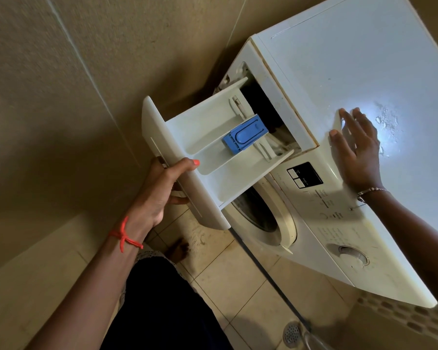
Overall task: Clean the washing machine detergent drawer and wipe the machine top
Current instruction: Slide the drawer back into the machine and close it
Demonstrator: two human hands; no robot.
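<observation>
detergent drawer is pulled nearly all the way out of its slot at the machine's upper corner, rear end just inside the slot mouth as far as i can tell. three compartments are visible, with the blue siphon cap seated in the middle one at the back. your left hand grips the drawer's front panel: thumb hooked over the top edge, fingers curled under into the handle recess. your right hand lies flat on the front edge of the machine top, fingers straight and spread, holding nothing, looks like bracing. there's a wet patch with glare just beyond those fingertips. below the drawer sit the porthole door, the display and the program dial. a floor drain is in the tiles near your feet. no cloth or brush in frame. my read: you're on step one, drawer removal, nothing cleaned yet. the next move probably needs the release catch pressed, likely at the blue cap, while you pull straight out. your left hand is busy, so the right one has to leave the top and do the pressing. keep the drawer level so residue doesn't spill. top wipe comes after.
</observation>
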